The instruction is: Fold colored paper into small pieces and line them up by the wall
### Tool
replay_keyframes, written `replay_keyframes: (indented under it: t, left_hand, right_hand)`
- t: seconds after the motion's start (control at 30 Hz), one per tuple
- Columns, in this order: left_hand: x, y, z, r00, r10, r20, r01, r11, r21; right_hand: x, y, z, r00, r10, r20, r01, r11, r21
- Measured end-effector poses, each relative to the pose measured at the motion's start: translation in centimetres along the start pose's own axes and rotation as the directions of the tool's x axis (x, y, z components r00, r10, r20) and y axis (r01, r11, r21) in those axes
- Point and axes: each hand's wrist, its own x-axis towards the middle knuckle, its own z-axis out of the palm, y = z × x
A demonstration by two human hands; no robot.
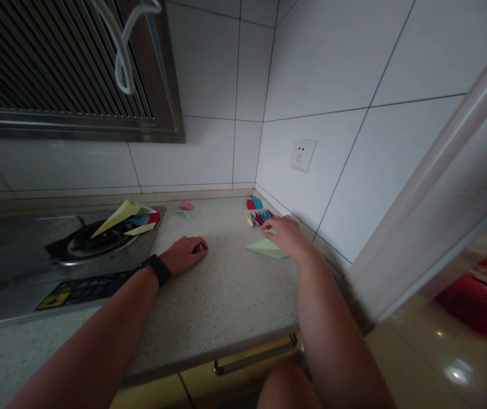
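Note:
My left hand (184,254), with a dark band at the wrist, rests on the countertop with its fingers curled in. Nothing shows in its grip. On the right, my right hand (284,234) reaches over a pale green folded paper plane (267,247), with bent fingers a little apart. Its fingertips are beside a row of small colourful folded papers (260,217); whether they touch it I cannot tell. Behind that row lie red and blue folded papers (254,203). Farther left are a pink folded paper (186,205) and a small green one (183,214).
A gas stove (94,238) on the left has yellow paper planes (117,217) and other coloured papers on its burner. Above it hangs a range hood (68,68) with a white cable (124,57). The tiled right wall carries a socket (303,155). A drawer handle (256,357) sticks out below the counter edge.

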Motion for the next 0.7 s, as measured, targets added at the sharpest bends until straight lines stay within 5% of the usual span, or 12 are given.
replay_keyframes:
  t: [0.17, 0.7]
  left_hand:
    - [0.0, -0.1, -0.1, 1.0, 0.006, 0.01, -0.006, 1.0, 0.003]
    - [-0.3, -0.2, -0.3, 0.999, 0.023, 0.022, -0.022, 1.0, -0.007]
  right_hand:
    - [-0.4, -0.3, 0.0, 0.979, 0.012, 0.204, -0.022, 0.999, 0.045]
    - [-0.2, 1.3, 0.8, 0.963, 0.108, 0.245, -0.109, 0.994, -0.01]
